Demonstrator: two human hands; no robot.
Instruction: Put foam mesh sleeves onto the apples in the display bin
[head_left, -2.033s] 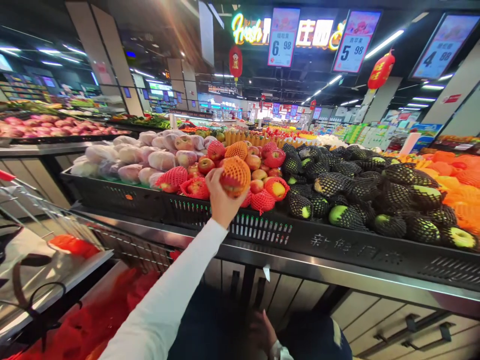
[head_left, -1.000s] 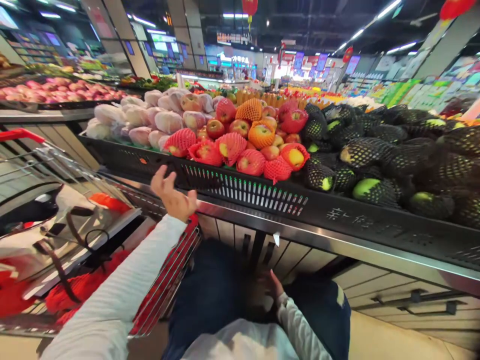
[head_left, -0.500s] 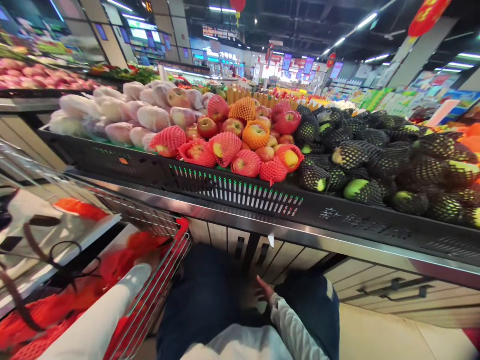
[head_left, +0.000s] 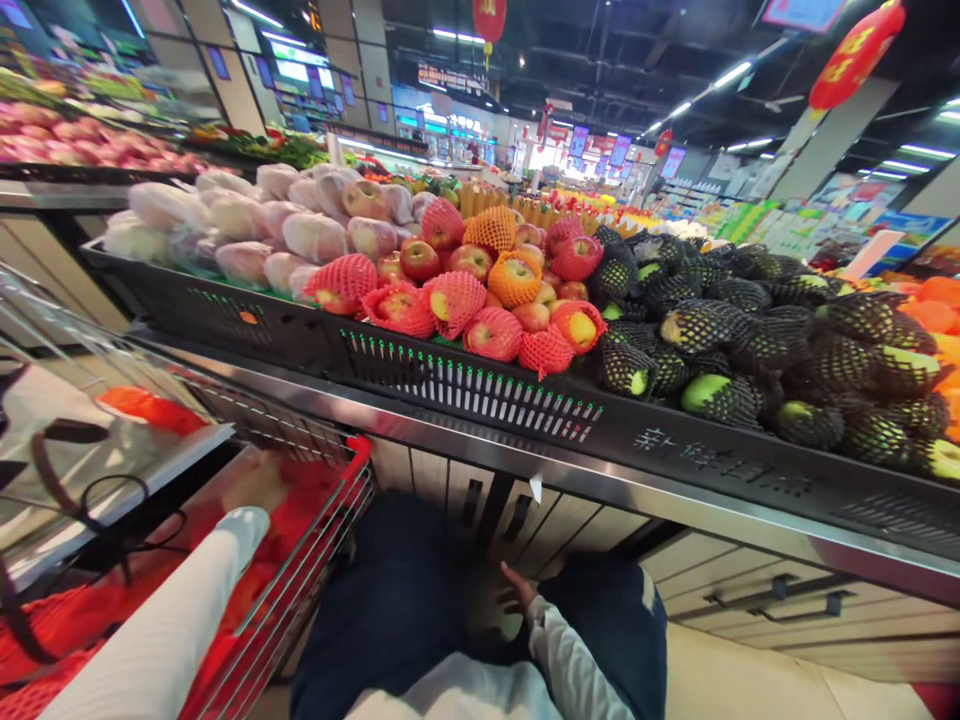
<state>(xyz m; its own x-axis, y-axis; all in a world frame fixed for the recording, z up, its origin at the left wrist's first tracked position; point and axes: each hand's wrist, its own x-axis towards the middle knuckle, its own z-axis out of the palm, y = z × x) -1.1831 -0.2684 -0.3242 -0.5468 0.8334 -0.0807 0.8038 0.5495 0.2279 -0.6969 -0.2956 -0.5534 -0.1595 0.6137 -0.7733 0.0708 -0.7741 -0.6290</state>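
Observation:
My left arm, in a pale ribbed sleeve, reaches down into the shopping cart (head_left: 300,560). The blurred shape of my left hand (head_left: 256,482) is low among red netting (head_left: 296,505) inside it; its fingers do not show clearly, nor whether it holds anything. Over my lap, between my dark-trousered knees, my right hand (head_left: 517,588) hangs with fingers apart and nothing in it. In front stands a black produce tray (head_left: 450,385) with apples (head_left: 493,332) in pink and orange foam nets, closest to my right hand.
Plastic-wrapped fruit (head_left: 313,232) fills the tray's left part, dark-netted green produce (head_left: 787,330) its right. A metal ledge (head_left: 570,475) runs below, over cabinets with black handles (head_left: 810,600). A bag with brown straps (head_left: 45,470) sits in the cart's left side. Red lanterns (head_left: 859,55) hang overhead.
My left hand has moved a little deeper and leftward in the cart, its sleeve end now lower in the netting. The view has shifted slightly; my right hand keeps its pose.

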